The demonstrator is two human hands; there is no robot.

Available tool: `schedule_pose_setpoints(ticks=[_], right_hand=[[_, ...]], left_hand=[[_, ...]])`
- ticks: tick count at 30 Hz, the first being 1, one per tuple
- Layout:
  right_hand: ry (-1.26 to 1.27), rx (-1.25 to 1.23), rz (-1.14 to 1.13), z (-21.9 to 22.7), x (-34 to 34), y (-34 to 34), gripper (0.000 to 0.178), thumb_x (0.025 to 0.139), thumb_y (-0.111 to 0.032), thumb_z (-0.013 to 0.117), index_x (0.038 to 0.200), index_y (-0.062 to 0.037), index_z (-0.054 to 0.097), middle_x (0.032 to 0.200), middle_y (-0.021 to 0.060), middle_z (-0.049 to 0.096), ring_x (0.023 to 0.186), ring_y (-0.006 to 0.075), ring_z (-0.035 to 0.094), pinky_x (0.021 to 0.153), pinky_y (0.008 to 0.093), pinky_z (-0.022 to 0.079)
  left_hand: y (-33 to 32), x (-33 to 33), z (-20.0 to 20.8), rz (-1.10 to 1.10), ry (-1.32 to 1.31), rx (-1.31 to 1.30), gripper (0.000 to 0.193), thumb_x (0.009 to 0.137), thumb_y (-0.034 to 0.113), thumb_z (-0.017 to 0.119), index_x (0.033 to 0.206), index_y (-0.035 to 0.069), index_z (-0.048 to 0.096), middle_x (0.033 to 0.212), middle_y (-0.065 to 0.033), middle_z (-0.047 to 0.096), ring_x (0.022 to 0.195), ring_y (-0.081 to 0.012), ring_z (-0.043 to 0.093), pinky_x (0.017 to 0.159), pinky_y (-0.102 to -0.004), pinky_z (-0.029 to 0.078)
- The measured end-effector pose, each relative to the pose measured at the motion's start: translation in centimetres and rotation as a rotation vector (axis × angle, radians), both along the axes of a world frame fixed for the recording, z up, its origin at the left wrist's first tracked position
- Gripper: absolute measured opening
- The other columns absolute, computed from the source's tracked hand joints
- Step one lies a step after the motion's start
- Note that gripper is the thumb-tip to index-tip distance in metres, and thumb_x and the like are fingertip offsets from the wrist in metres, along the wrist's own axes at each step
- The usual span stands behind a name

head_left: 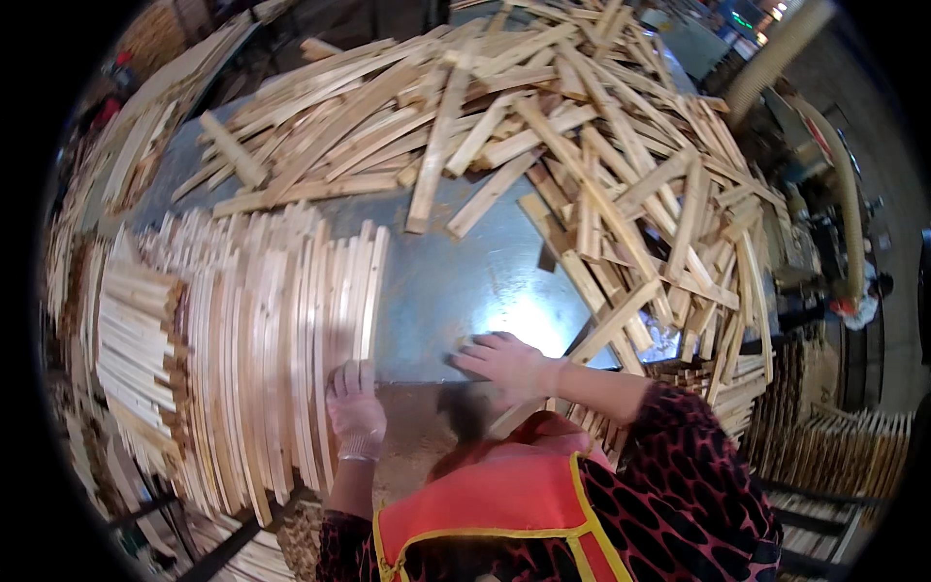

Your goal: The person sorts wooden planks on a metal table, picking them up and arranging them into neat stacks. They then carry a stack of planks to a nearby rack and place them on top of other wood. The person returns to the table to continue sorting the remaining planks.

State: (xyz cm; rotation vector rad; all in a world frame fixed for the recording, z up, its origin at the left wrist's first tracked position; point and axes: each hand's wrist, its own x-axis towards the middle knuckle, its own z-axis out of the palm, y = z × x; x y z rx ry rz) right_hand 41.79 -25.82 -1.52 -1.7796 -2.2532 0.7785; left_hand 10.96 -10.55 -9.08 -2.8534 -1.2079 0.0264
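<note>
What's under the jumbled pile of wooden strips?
A grey metal tabletop shows along the front of the jumbled wooden strips; beneath their middle, the surface is covered and can't be seen.

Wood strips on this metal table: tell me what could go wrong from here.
The crisscrossed pile could slide if disturbed from below, possibly toward the right hand. The left hand sits at the right edge of the lined-up row, so a bump might skew that row.

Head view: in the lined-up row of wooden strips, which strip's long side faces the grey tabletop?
The rightmost strip in the row: tabletop lies on its right, where others have neighbours.
</note>
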Motion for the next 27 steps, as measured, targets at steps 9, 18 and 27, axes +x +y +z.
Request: schedule_pose_setpoints(ticks=[9, 18, 27], right_hand=[[-0.431, 0.072, -0.046, 1.5, 6.1, -10.9, 0.024, 0.091, -0.027, 0.063, 0.113, -0.0177, 0.068, 0.093, 0.0003, 0.063, 0.100, 0.0219, 0.064, 0.106, 0.0422, 0.045], [-0.310, 0.617, -0.507, 6.9, 20.5, 3.9, 0.052, 0.078, -0.027, 0.075, 0.123, -0.0033, 0.065, 0.124, 0.0193, 0.063, 0.126, 0.0385, 0.058, 0.115, 0.0501, 0.043], [-0.129, 0.142, -0.954, 0.1, 26.7, 6.8, 0.068, 0.085, -0.022, 0.074, 0.148, -0.0076, 0.051, 0.126, 0.0248, 0.065, 0.115, 0.0430, 0.065, 0.097, 0.0490, 0.054]], left_hand=[[-4.5, 13.9, 10.2, -0.275, 0.028, -0.781, 0.077, 0.089, 0.047, 0.074, 0.152, 0.010, 0.050, 0.152, -0.0204, 0.055, 0.142, -0.0370, 0.051, 0.117, -0.0467, 0.042], [-6.0, 14.9, 9.6, 0.164, -0.166, -0.942, 0.053, 0.096, 0.043, 0.066, 0.139, 0.013, 0.063, 0.126, -0.0192, 0.070, 0.111, -0.0329, 0.071, 0.090, -0.0448, 0.057], [0.9, -0.4, 5.6, 0.426, 0.187, 0.117, 0.074, 0.094, 0.054, 0.064, 0.155, 0.016, 0.045, 0.158, -0.0128, 0.048, 0.146, -0.0294, 0.047, 0.109, -0.0496, 0.048]])
